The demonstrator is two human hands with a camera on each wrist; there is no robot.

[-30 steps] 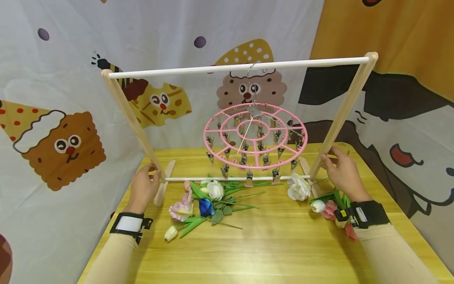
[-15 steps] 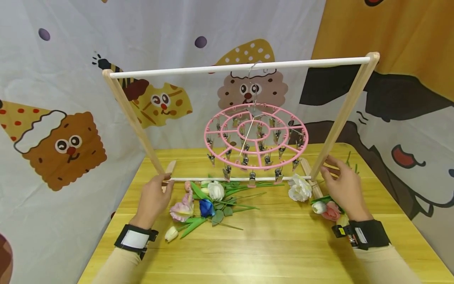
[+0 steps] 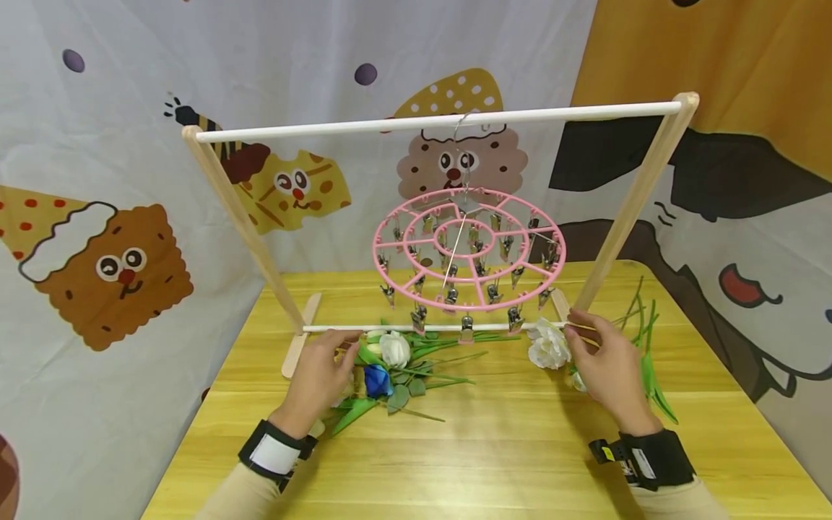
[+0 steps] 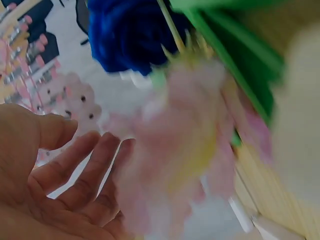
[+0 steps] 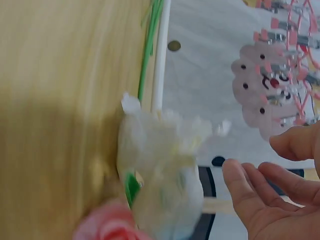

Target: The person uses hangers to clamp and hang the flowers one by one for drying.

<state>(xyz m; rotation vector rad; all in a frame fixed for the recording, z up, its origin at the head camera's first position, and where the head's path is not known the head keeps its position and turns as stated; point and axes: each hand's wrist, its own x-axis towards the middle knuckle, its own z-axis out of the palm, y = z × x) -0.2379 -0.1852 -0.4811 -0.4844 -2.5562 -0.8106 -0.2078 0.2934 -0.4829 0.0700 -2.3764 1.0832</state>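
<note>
My left hand [image 3: 318, 375] is over the left flower bunch, fingers loosely bent and apart. In the left wrist view nothing is between those fingers, and a blurred pink artificial flower [image 4: 175, 150] is close by or touching. Beside that hand lie a blue rose [image 3: 378, 381] and a white flower [image 3: 395, 349]. My right hand [image 3: 607, 368] is by the foot of the right post, relaxed and holding nothing, just right of a large white blossom [image 3: 549, 344]. The right wrist view also shows a pink flower [image 5: 110, 225]. Between and above both hands hangs a round pink clip hanger [image 3: 375, 249].
A wooden rack with a white top rod [image 3: 312, 130] stands on the wooden table [image 3: 481, 455]. Its low white rod [image 3: 507, 327] crosses behind the flowers. Several metal clips [image 3: 466, 328] dangle from the hanger. Green stems [image 3: 650, 339] lie right of the right post, before a cartoon-printed curtain [image 3: 279, 58].
My left hand has moved right from the left post to over the flowers. My right hand has shifted slightly left and nearer the white blossom. The hanger has turned a little.
</note>
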